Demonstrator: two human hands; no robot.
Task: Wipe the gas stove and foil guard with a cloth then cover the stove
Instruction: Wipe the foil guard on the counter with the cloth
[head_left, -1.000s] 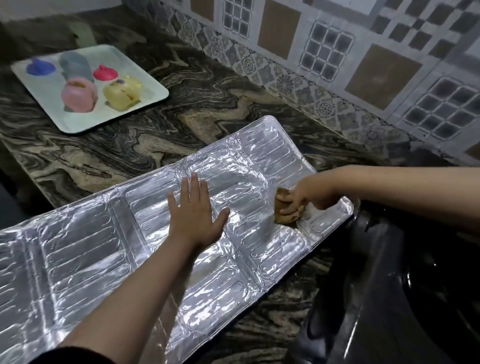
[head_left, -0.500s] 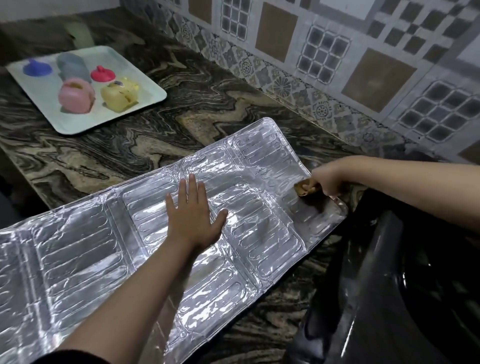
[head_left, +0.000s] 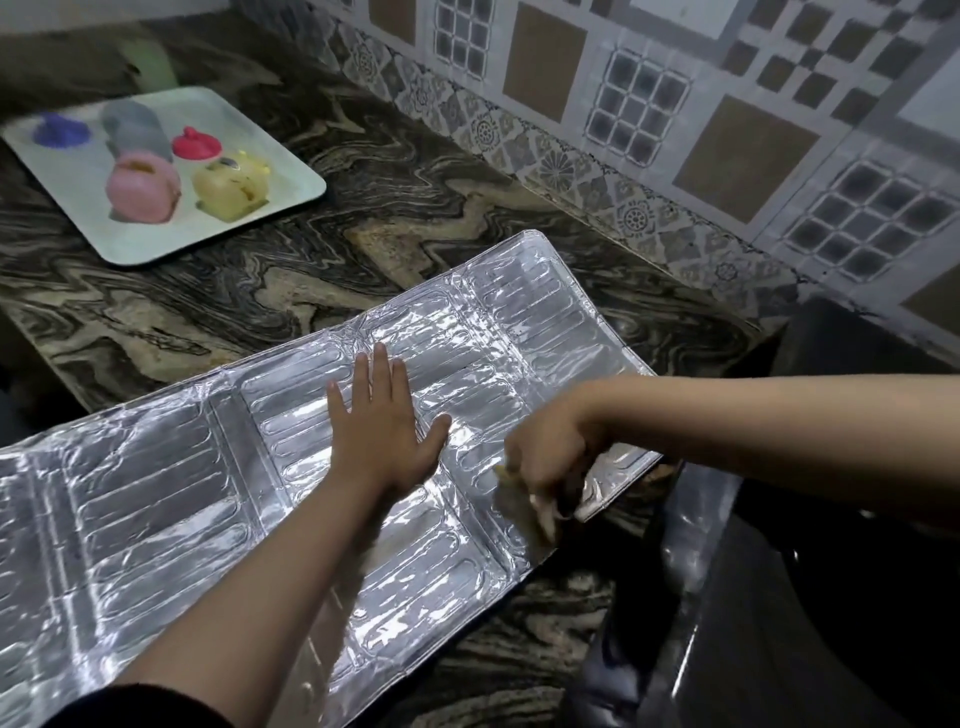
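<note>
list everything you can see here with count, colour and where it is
foil guard: 1, silver, lying flat on the counter, near side
cloth: 1, yellowish brown, on the foil's right end, under the right hand; blurred
tray: 1, pale white, far left of the counter
small containers: 2, pink and yellow, on the tray
small lids: 2, blue and red, on the tray
grey object: 1, on the tray, too blurred to name
counter: 1, dark swirled stone
wall tiles: patterned grey, brown and white, behind the counter
dark cover: 1, black, glossy, lower right
left hand: flat on the foil
right hand: holds the cloth
</note>
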